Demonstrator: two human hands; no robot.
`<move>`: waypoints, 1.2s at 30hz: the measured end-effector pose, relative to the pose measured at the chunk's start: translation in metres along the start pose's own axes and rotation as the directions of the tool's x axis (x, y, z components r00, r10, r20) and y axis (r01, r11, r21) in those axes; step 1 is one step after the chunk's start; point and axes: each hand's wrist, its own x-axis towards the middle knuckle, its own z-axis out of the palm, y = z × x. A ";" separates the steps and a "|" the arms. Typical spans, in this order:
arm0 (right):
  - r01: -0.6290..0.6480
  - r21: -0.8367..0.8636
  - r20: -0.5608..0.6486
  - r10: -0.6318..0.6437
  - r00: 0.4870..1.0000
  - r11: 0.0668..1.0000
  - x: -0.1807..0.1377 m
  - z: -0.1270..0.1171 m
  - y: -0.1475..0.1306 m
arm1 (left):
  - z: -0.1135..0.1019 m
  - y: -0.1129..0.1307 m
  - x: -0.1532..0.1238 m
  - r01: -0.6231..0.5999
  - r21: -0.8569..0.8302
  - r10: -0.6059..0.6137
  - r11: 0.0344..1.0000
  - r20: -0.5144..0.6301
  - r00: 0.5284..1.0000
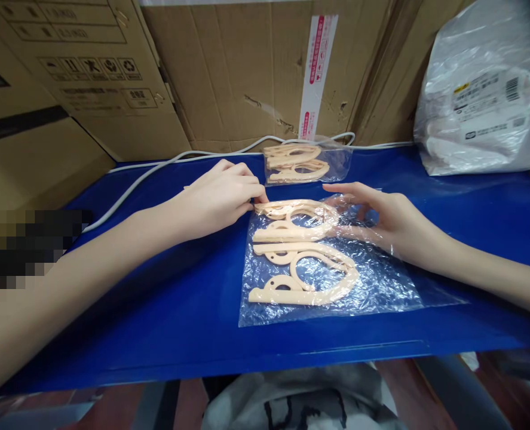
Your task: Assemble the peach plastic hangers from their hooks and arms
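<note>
Two beige folding hangers (331,292), folded into loops, lie one behind the other in a clear plastic bag (381,292) on the blue tabletop. My left hand (224,197) is closed at the bag's far left corner, its fingertips pinching the left end of the farther folding hanger (312,230). From the other side, my right hand (381,221) has its thumb and fingers around that hanger's rounded right end, with the index finger raised. Clear film covers part of the right fingers; whether they are inside the bag I cannot tell.
Behind them lies another clear bag (340,164) of folding hangers. A white cable (179,158) runs along the back. Cardboard boxes (238,71) stand behind the blue tabletop (179,322), and a white plastic-wrapped package (480,119) sits at the back right.
</note>
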 end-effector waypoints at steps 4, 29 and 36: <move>0.044 -0.056 -0.006 -0.044 0.999 0.997 0.000 -0.001 0.002 | -0.007 -0.005 -0.006 0.016 0.032 -0.015 0.999 -0.036 0.999; 0.068 -0.225 -0.013 -0.072 0.997 0.972 -0.001 -0.008 0.003 | -0.014 -0.080 -0.071 0.358 -0.118 -0.332 0.926 0.192 0.923; 0.041 -0.429 -0.039 -0.064 0.997 0.902 -0.001 -0.035 0.007 | -0.039 -0.067 -0.077 0.417 -0.002 -0.417 0.909 0.009 0.909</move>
